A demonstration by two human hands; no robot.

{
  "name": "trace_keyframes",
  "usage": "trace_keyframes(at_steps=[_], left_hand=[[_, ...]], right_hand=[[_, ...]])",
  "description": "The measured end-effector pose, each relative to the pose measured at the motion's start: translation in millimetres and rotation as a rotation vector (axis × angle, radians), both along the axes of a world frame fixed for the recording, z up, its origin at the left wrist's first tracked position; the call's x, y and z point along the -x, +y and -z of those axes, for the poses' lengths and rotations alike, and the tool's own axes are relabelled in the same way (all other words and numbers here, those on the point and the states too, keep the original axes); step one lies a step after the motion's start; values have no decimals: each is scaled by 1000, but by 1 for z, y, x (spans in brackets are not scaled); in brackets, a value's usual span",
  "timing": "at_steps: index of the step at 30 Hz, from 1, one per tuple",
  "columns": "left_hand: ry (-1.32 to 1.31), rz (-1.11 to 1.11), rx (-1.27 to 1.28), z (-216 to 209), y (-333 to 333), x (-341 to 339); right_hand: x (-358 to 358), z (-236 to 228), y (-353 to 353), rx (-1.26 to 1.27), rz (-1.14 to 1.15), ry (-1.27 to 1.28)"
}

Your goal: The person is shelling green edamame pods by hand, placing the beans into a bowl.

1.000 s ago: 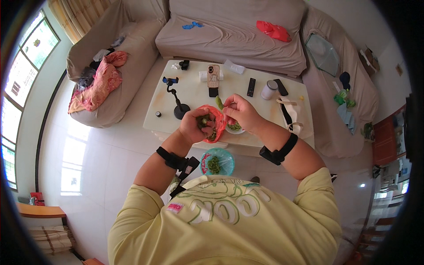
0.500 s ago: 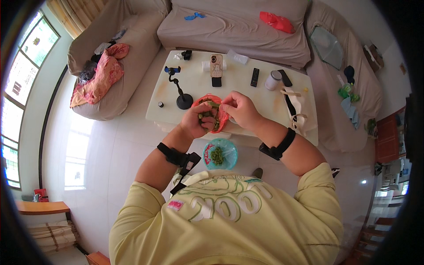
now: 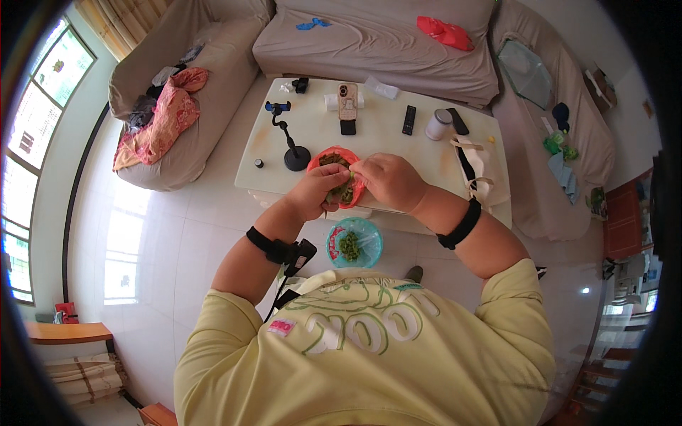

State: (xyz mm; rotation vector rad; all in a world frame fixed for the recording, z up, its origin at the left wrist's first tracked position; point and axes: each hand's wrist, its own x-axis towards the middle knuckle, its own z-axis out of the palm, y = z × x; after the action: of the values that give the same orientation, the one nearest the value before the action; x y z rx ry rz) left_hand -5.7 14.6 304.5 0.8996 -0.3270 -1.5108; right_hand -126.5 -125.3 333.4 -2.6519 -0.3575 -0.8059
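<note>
Nearest the camera was the person's yellow shirt [image 3: 369, 355], and just beyond it, low by the knees, sat a small teal bowl [image 3: 354, 243] holding a little heap of green pieces [image 3: 349, 246]. Above the bowl, both forearms reached forward, each with a black band at the wrist. The left hand [image 3: 317, 193] was curled, fingers pressed together around a bit of greens [image 3: 339, 192] at the near edge of a red bowl [image 3: 337, 175]. The right hand [image 3: 387, 181] met it from the other side, its fingertips pinching the same bit of greens, so the 2 hands touched over the bowl's near rim. The red bowl stood on the near edge of a pale coffee table [image 3: 383, 153] and held more greens, partly hidden by the hands.

Just left of the red bowl stood a black phone stand [image 3: 291, 145] with a blue clamp on top, and a small dark knob lay further left. A cloth bag [image 3: 477, 170] with a black strap lay at the right of the table. Farther back were a phone [image 3: 347, 105], a black remote [image 3: 409, 119] and a white cup [image 3: 438, 125]. Beyond the table stretched a grey sofa [image 3: 376, 42] with a red cloth [image 3: 444, 32] on it, and a pink cloth [image 3: 167, 121] lay on the seat at the left.
</note>
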Motion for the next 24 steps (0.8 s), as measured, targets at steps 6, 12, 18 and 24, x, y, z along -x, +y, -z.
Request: trace_keyframes(at_steps=[6, 12, 18, 24], left_hand=[[-345, 18, -38, -8, 5, 8], [-118, -6, -19, -4, 4, 12], [-428, 2, -87, -8, 4, 15], [-550, 41, -87, -6, 6, 14]], right_hand=[[10, -4, -4, 331, -47, -52], [14, -4, 1, 345, -61, -134], [20, -8, 1, 589, 13, -49], [18, -1, 3, 626, -16, 37]])
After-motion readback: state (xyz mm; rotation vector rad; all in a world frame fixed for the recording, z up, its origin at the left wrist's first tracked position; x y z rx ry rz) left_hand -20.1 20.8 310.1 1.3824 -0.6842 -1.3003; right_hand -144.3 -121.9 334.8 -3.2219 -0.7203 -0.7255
